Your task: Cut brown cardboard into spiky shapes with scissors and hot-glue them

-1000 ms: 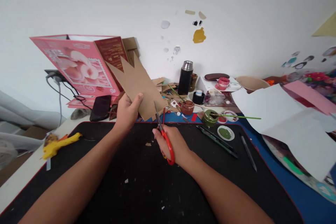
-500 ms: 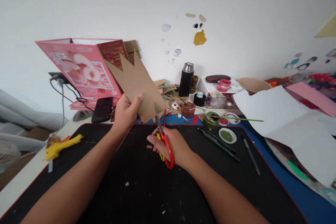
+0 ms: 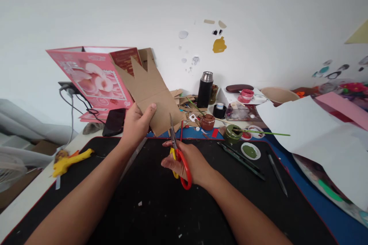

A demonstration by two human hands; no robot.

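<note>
My left hand (image 3: 137, 123) grips a piece of brown cardboard (image 3: 156, 95) by its lower left edge, thumb lying on the face. Pointed, crown-like teeth run along the cardboard's upper edge, and a faint crease crosses its middle. In my right hand (image 3: 195, 162) is a pair of scissors (image 3: 186, 174) with one red and one yellow handle loop. The blades point upward and overlap the cardboard's lower right part in view. Whether they touch it I cannot tell. Both hands are above the black mat (image 3: 155, 214).
A yellow glue gun (image 3: 71, 162) lies at left, near a black phone (image 3: 114, 121) and a pink box (image 3: 94, 80). Behind stand a black flask (image 3: 205, 91), a brown paint jar (image 3: 207, 122) and a green paint jar (image 3: 232, 134). Pens (image 3: 243, 160) lie at right beside white paper (image 3: 313, 134).
The whole view has shifted slightly. My right hand and scissors are a little lower, with the fingers shifted around the handles. My left hand keeps hold of the cardboard.
</note>
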